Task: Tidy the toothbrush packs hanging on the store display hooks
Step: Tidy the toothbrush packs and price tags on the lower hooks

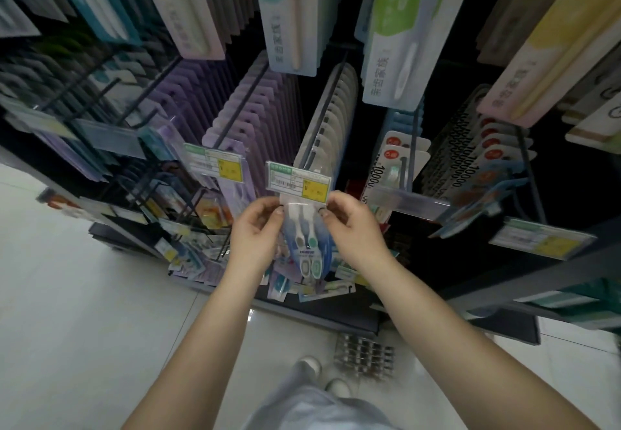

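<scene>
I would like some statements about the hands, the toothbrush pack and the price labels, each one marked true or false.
1. Both hands hold the same toothbrush pack. True: the left hand and the right hand pinch its upper corners.
2. The pack holds a single toothbrush. False: two show side by side.
3. The price label above the pack has a yellow patch. True.
4. The right hand rests on the floor. False: it is raised at the pack.
5. The hook behind that label is bare. False: a row of packs hangs on it.
</scene>
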`<state>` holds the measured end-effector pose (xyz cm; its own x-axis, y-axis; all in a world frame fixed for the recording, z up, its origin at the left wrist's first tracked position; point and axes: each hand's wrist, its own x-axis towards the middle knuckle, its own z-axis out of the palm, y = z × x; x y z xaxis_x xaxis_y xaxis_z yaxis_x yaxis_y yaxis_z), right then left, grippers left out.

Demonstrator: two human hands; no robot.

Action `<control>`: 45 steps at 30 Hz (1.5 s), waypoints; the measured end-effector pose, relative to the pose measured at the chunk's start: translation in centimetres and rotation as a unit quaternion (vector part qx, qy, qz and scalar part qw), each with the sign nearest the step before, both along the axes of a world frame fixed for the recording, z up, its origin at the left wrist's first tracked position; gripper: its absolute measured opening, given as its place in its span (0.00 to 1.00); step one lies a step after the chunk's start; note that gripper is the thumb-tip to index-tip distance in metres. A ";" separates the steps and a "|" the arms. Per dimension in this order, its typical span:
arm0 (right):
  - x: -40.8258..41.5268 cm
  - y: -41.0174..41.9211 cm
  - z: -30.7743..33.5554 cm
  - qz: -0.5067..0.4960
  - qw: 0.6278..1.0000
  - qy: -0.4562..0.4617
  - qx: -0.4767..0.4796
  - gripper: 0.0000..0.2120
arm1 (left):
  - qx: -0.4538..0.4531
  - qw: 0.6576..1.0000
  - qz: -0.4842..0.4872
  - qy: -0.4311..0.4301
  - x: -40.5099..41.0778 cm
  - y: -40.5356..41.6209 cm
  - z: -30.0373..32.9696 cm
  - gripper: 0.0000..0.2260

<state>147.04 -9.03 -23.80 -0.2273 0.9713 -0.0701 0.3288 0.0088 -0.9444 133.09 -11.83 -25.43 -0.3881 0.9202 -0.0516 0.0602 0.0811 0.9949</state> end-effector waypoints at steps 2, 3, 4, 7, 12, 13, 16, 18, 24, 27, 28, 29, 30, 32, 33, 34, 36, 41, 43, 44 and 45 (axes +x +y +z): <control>0.0 0.1 0.4 0.001 1.000 0.012 0.002 0.09 | 0.002 1.000 0.006 -0.008 -0.1 0.4 0.1 0.07; 0.0 0.2 0.5 0.001 1.000 0.017 0.001 0.09 | 0.000 1.000 0.010 -0.014 -0.1 0.6 0.1 0.06; 0.0 0.2 0.6 0.001 1.000 0.024 0.000 0.09 | -0.003 1.000 0.012 -0.016 -0.1 0.7 0.1 0.06; 0.0 0.3 0.7 -0.004 0.999 0.041 -0.015 0.10 | -0.008 1.000 0.007 -0.001 -0.1 1.1 0.2 0.04; -0.3 0.9 0.2 -0.035 0.998 0.032 -0.043 0.10 | -0.035 0.999 0.004 0.002 0.4 1.7 0.6 0.07; -0.3 1.2 0.0 -0.043 0.997 0.035 -0.049 0.09 | -0.038 0.999 0.009 -0.004 0.4 2.0 0.5 0.07; -0.7 2.3 -0.9 -0.069 0.995 0.041 -0.063 0.08 | -0.046 0.998 0.026 -0.016 0.7 3.1 0.4 0.05; -1.2 3.2 -1.3 -0.091 0.993 0.040 -0.065 0.07 | -0.041 0.999 0.031 -0.014 0.9 3.7 0.5 0.05; -1.4 3.4 -1.5 -0.123 0.990 0.037 -0.063 0.14 | -0.013 0.999 0.045 -0.001 0.9 4.0 0.2 0.07; -0.6 2.8 -1.3 -0.145 0.986 0.051 -0.066 0.12 | -0.014 0.998 0.061 0.000 1.1 3.6 -0.7 0.04; 0.0 2.5 -1.3 -0.159 0.983 0.061 -0.068 0.10 | -0.017 0.997 0.072 -0.002 1.2 3.4 -1.2 0.04; 0.6 2.3 -1.6 -0.174 0.980 0.067 -0.068 0.07 | -0.024 0.996 0.083 0.001 1.2 3.2 -1.7 0.04; 1.3 2.1 -1.8 -0.194 0.976 0.066 -0.073 0.03 | -0.032 0.995 0.093 0.008 1.4 3.0 -2.2 0.04; 2.6 1.6 -2.0 -0.249 0.961 0.088 -0.082 0.10 | -0.060 0.992 0.106 0.015 2.0 2.5 -3.2 0.02; 3.3 1.6 -2.2 -0.279 0.948 0.128 -0.081 0.11 | -0.081 0.992 0.099 0.009 2.3 2.2 -3.8 0.02; 3.9 1.6 -1.9 -0.300 0.937 0.163 -0.071 0.09 | -0.105 0.991 0.078 0.005 2.8 1.9 -4.5 0.03; 5.1 1.7 -1.1 -0.323 0.926 0.188 -0.046 0.10 | -0.149 0.988 -0.007 0.023 4.1 1.4 -5.8 0.08; 6.9 2.5 0.2 -0.343 0.918 0.201 -0.003 0.08 | -0.092 0.972 -0.151 0.152 8.5 1.0 -5.0 0.06; 7.1 3.1 0.7 -0.363 0.894 0.260 -0.020 0.06 | -0.031 0.967 -0.165 0.191 9.8 1.8 -3.5 0.13; 7.2 3.6 0.6 -0.365 0.895 0.256 -0.029 0.07 | -0.004 0.967 -0.164 0.197 10.3 2.4 -2.7 0.16; 7.3 3.8 0.5 -0.362 0.906 0.218 -0.023 0.07 | 0.014 0.968 -0.160 0.194 10.6 3.1 -2.2 0.18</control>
<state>154.34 -5.19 -23.35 0.4520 0.8753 -0.1718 -0.1711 -0.1040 -0.9798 143.72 -8.78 -27.61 -0.0689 0.9954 0.0673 0.4474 -0.0295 0.8939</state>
